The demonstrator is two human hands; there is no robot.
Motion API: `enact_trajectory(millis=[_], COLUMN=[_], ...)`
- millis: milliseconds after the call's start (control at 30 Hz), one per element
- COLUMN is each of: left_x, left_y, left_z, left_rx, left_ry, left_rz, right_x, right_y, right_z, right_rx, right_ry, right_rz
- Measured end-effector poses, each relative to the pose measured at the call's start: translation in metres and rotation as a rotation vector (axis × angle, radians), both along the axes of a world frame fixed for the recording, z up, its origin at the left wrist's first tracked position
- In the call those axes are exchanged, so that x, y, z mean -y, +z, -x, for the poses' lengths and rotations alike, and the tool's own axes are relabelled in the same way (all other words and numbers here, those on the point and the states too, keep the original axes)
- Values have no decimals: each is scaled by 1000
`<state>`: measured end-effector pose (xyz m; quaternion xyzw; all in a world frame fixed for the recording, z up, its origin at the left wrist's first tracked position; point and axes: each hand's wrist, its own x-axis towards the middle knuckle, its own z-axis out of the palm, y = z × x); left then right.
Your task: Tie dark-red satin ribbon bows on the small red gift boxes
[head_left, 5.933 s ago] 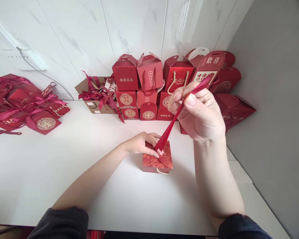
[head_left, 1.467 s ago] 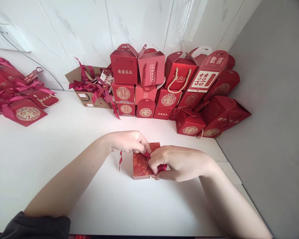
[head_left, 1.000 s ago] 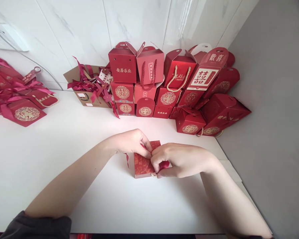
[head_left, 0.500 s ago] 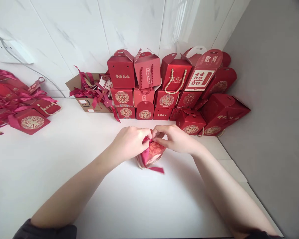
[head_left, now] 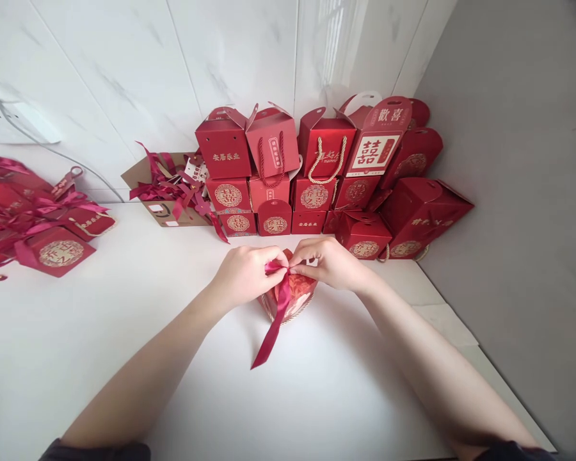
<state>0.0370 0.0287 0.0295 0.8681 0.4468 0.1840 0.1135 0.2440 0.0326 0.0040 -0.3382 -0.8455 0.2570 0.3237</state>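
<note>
A small red gift box (head_left: 301, 291) with twisted cord along its lower edge stands on the white table (head_left: 288, 397). Across its top runs a dark pink ribbon (head_left: 274, 326), one tail hanging over the near side onto the table. My left hand (head_left: 249, 272) is closed, thumb and forefinger pinching the ribbon at the top of the box. Opposite it, my right hand (head_left: 333, 262) also pinches at the ribbon's knot, its fingertips almost meeting the left ones. The hands hide part of the knot and the far side of the box.
Stacked red gift boxes (head_left: 223, 153) line the tiled wall. Left of them, a brown cardboard box (head_left: 180, 216) holds ribbons and tags. Beribboned red boxes (head_left: 60, 253) lie at far left. A grey panel (head_left: 523, 192) bounds the right side.
The ribbon's loose tail has swung from pointing right to hanging toward the lower left. A ribbon loop now shows at my left fingers. The view has shifted slightly.
</note>
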Motion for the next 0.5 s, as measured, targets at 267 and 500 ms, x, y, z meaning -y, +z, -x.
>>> enact_trajectory(millis=[267,500], left_x=[-13,-13], left_y=[-6,-10], left_z=[4,3], left_rx=[53,61], left_ry=[-44,-77], left_rz=[237,114], right_x=[3,5], right_y=[-1,1], right_z=[2,3], right_rx=[61,-65], right_ry=[5,-61], right_rz=[-33,128])
